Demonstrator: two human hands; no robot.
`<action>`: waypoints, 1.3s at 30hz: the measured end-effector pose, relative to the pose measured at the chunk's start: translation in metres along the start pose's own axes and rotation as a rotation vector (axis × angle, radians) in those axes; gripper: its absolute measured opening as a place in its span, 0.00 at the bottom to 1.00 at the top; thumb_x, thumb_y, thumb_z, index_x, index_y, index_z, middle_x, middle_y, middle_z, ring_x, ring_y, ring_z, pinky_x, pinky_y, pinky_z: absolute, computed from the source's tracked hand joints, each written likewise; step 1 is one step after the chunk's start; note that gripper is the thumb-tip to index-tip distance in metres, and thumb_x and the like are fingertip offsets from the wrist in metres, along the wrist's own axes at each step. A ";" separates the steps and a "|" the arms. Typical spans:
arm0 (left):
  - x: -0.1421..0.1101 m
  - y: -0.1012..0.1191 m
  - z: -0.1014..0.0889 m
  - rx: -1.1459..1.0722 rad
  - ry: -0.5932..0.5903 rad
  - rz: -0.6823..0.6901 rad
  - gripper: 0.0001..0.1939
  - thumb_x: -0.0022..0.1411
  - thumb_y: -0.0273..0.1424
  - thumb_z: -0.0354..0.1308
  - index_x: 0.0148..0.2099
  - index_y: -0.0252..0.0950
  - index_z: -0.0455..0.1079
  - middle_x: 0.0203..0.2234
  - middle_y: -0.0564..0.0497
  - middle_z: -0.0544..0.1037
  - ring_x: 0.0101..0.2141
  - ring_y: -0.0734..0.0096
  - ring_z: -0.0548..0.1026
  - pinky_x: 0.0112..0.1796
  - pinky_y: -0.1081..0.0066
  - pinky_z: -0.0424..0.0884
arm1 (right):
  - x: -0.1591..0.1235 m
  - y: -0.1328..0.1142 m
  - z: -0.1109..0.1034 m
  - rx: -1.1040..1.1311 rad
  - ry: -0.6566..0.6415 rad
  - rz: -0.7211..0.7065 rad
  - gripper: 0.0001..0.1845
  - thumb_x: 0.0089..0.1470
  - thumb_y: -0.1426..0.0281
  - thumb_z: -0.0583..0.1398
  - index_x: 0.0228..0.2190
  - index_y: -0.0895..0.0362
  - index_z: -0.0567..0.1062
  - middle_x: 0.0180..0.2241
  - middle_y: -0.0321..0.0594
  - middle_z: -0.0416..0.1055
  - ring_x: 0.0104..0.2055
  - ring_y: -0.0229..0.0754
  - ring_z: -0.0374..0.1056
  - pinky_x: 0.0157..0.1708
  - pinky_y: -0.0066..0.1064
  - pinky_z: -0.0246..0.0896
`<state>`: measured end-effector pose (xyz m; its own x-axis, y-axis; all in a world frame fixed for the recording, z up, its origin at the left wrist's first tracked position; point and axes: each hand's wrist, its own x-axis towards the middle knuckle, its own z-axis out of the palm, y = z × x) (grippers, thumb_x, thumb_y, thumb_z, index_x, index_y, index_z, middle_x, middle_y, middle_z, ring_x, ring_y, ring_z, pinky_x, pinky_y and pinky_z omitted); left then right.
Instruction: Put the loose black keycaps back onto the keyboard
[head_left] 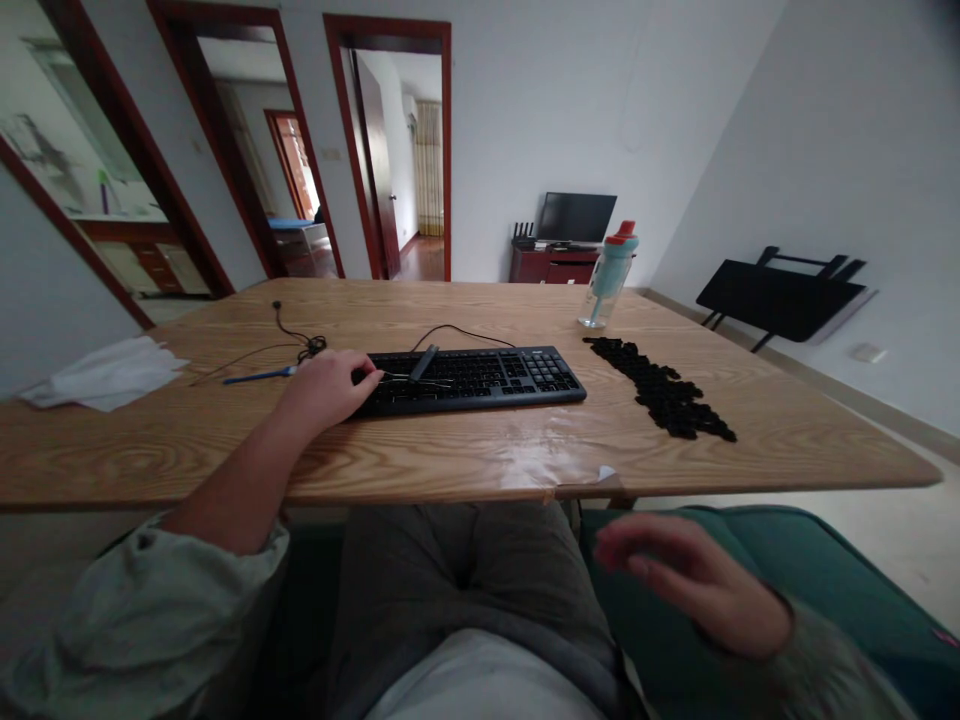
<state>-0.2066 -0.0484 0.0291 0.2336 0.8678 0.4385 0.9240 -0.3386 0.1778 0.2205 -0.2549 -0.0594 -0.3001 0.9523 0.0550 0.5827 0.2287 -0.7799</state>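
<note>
A black keyboard [480,378] lies on the wooden table [450,460], with a thin wire tool resting across its keys. My left hand [326,387] rests on the keyboard's left end, fingers curled over the edge. A heap of loose black keycaps [660,388] lies to the right of the keyboard. My right hand [686,580] hovers below the table edge, above the green seat by my lap; it is blurred, with fingers stretched out and nothing in them.
A teal water bottle [609,275] with a red cap stands behind the keycaps. A blue pen [259,376], a black cable [300,340] and white tissue [105,375] lie at the left. A folded black table [784,297] leans on the right wall.
</note>
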 end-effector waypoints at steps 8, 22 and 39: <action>-0.151 0.007 -0.001 -0.229 0.179 0.076 0.13 0.61 0.41 0.53 0.44 0.53 0.78 0.43 0.52 0.81 0.47 0.59 0.76 0.56 0.56 0.68 | 0.004 0.118 0.184 -0.300 0.291 0.408 0.49 0.52 0.44 0.57 0.67 0.56 0.58 0.70 0.54 0.43 0.71 0.60 0.45 0.66 0.53 0.49; -0.304 0.038 0.191 -0.033 -0.522 -0.556 0.36 0.65 0.46 0.51 0.72 0.42 0.54 0.71 0.46 0.41 0.69 0.48 0.36 0.66 0.49 0.48 | 0.026 0.129 0.210 -0.529 0.277 0.161 0.26 0.60 0.60 0.55 0.60 0.39 0.69 0.71 0.35 0.43 0.72 0.64 0.37 0.63 0.59 0.53; -0.120 0.071 -0.041 -0.292 -0.114 -0.094 0.21 0.62 0.48 0.51 0.48 0.46 0.78 0.43 0.45 0.80 0.47 0.54 0.75 0.52 0.56 0.69 | 0.028 0.142 0.191 -0.605 0.304 0.313 0.24 0.57 0.66 0.56 0.54 0.41 0.77 0.71 0.37 0.44 0.71 0.69 0.40 0.61 0.59 0.52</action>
<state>-0.1813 -0.1913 0.0253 0.1985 0.9298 0.3098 0.8214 -0.3303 0.4650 0.1505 -0.2347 -0.2877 0.1194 0.9849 0.1256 0.9470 -0.0749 -0.3124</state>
